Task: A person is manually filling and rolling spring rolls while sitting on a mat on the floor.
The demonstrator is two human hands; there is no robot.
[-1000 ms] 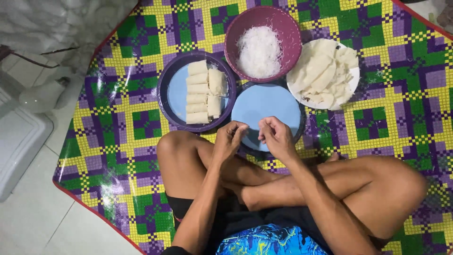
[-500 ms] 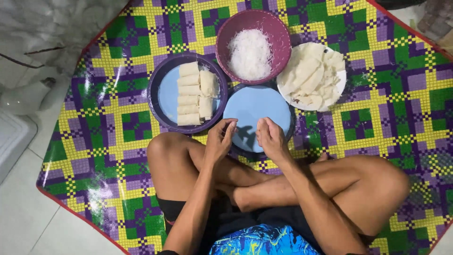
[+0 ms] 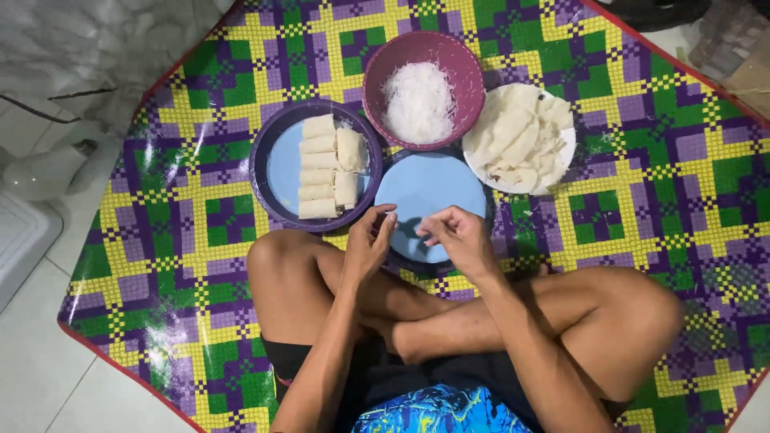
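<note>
checkered mat (image 3: 200,200) | purple bowl (image 3: 465,64): white noodles (image 3: 419,100) | blue plate (image 3: 429,188) bare | fingers curled, empty

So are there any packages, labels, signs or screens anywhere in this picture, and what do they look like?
None that I can make out: no labels, signs or screens.
Top right corner, off the mat: a brownish cardboard-like shape, cut by the frame; may be a box, too unclear to tell.
Left edge, on the floor tiles: a white ribbed plastic item, no label visible.

Home floor, food prep; tiled floor (image 3: 40,377); checked plastic mat (image 3: 634,208); plates (image 3: 277,168) of rolls, bowl (image 3: 381,72) of noodles.
</note>
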